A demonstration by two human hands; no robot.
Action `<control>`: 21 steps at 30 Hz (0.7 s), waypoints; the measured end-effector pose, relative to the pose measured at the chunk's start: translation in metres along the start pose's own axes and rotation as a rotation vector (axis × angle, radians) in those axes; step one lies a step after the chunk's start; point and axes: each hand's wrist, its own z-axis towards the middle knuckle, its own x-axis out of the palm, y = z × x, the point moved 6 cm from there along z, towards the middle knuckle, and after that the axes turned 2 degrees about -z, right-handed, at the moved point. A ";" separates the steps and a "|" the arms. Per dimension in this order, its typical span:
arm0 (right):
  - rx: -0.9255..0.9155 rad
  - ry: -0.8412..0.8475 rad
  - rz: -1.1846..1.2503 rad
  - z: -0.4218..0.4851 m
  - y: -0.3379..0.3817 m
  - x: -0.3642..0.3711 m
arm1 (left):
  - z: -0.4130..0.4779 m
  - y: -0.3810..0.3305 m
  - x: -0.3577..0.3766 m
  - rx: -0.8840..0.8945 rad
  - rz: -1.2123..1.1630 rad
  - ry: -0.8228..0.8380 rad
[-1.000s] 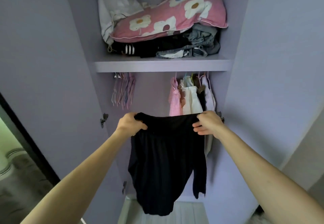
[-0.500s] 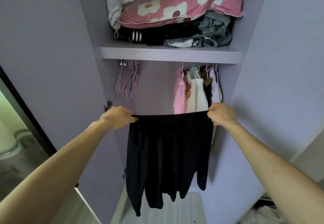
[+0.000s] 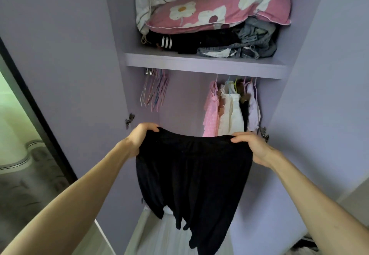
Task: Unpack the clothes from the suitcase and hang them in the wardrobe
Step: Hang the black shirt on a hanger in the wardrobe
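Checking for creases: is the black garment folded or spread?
Spread: the black garment hangs from left hand and right hand, gripping its top edge apart.

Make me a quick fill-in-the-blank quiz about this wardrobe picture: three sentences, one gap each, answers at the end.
1. The garment that the left hand and right hand hold by its top edge is ____ in colour.
2. The empty hangers hang under the shelf at its ____ end.
3. The flowered pillow lying on the folded clothes is mainly ____.
Answers: black; left; pink.
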 end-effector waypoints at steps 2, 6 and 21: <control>-0.065 -0.025 -0.127 -0.003 0.007 0.006 | -0.002 -0.011 0.015 0.112 0.160 0.016; -0.231 0.002 -0.347 -0.012 0.029 0.030 | -0.013 -0.027 0.067 0.324 0.543 0.081; -0.228 0.040 -0.247 0.000 0.024 0.020 | -0.006 -0.010 0.119 0.421 0.734 0.012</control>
